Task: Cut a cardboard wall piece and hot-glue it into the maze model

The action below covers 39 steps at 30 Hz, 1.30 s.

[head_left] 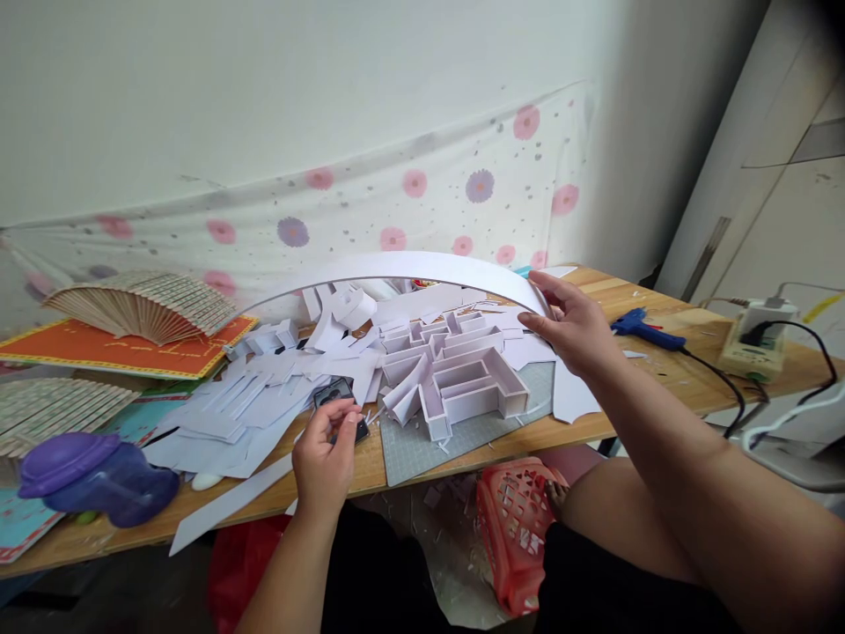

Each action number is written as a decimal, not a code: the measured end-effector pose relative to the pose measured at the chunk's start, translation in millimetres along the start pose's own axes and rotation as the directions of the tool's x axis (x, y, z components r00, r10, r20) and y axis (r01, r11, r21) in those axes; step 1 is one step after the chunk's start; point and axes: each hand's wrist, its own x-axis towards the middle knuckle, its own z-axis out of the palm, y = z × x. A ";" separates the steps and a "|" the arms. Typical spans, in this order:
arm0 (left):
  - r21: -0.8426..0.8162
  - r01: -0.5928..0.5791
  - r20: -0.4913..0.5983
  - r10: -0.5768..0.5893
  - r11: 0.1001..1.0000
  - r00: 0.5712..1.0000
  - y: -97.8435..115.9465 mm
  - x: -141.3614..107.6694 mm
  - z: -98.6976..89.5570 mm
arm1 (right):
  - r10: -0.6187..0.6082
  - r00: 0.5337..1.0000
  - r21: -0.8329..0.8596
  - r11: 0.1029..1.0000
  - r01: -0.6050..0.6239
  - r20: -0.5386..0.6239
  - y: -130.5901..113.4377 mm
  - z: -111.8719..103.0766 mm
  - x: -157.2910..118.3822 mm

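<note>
My right hand (573, 324) grips one end of a long white foam-board strip (422, 264), thumb in front and fingers behind. The strip bows in an arch to the left, over a white board model (462, 374) with upright walls. This model stands on a grey cutting mat (406, 453). My left hand (326, 453) is curled at the table's front edge, over a small black flat object (334, 394); whether it holds anything is hidden. Another white strip (228, 506) lies beside its wrist, sticking past the edge.
White board offcuts (264, 396) cover the table left of the model. Farther left are a folding fan (145, 304) and a purple container (99, 480). A blue glue gun (647, 330) and power strip (756, 339) lie right. Below is a red plastic basket (511, 537).
</note>
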 end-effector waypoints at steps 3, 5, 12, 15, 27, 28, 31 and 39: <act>-0.099 0.047 -0.007 -0.048 0.994 0.999 7.5 2.9 1.5 | 0.038 0.999 0.019 0.999 -0.038 -0.022 -14.0 3.3 -3.1; -0.173 0.077 0.033 -0.072 0.982 0.997 16.0 7.0 5.0 | 0.065 0.998 -0.005 0.998 -0.065 -0.026 -25.2 9.2 -6.7; -0.466 0.241 0.327 -0.087 0.851 0.941 57.0 11.4 29.7 | -0.167 0.985 -0.184 0.968 0.172 0.040 -63.6 59.4 -42.1; -0.603 0.331 0.266 -0.208 0.726 0.941 60.6 7.3 38.8 | -0.277 0.947 -0.322 0.893 0.316 0.162 -81.6 76.1 -61.7; -0.603 0.307 -0.053 -0.421 0.736 0.906 8.8 20.6 18.6 | -0.080 0.692 -0.107 0.969 0.222 0.718 -118.4 68.3 -85.8; -0.598 0.321 -0.046 -0.432 0.734 0.901 8.0 20.1 17.6 | -0.070 0.682 -0.073 0.981 0.178 0.728 -118.2 67.6 -86.4; -0.635 0.364 -0.025 -0.489 0.682 0.872 11.4 15.0 16.9 | -0.088 0.706 0.059 0.996 0.065 0.703 -114.6 68.8 -88.1; -0.644 0.685 0.411 -0.601 0.341 0.685 32.6 -38.8 31.3 | -0.026 0.766 0.194 0.973 -0.129 0.642 -95.0 77.2 -82.3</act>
